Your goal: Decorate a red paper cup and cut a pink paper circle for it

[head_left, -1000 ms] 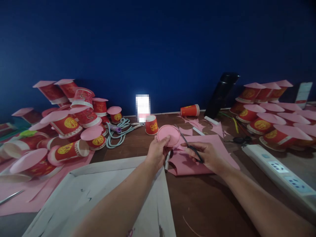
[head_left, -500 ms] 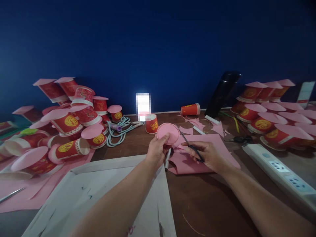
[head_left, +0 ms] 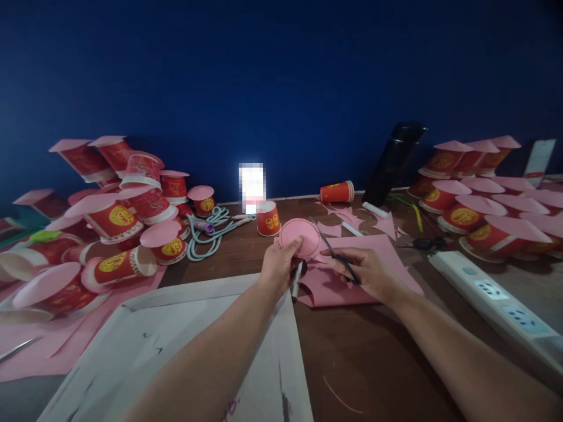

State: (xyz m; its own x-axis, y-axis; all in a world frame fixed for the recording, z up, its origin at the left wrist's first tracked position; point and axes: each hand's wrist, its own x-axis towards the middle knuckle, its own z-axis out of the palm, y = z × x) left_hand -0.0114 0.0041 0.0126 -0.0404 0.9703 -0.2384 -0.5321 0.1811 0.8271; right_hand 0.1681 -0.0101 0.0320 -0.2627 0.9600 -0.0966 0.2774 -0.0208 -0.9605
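A round pink paper disc (head_left: 299,234) is pinched in my left hand (head_left: 280,262), thumb on its face; a darker line runs round near its edge. In my right hand (head_left: 365,272) is a pair of dark-handled scissors (head_left: 338,255), their blades reaching up to the disc's right edge. Under my right hand lies a pink paper sheet (head_left: 352,293) with curved cut-outs along its left side. Behind the disc stands an upturned red paper cup (head_left: 268,220) with gold print.
Stacks of red cups with pink discs (head_left: 116,218) fill the left, and more cups (head_left: 472,214) the right. A power strip (head_left: 479,287), black bottle (head_left: 391,161), jump rope (head_left: 204,240), second scissors (head_left: 424,243), pink scraps (head_left: 347,217) and a white board (head_left: 185,340) lie around.
The whole view has shifted slightly, so most things sit a little further left and higher. My hands keep the disc and scissors in nearly the same pose.
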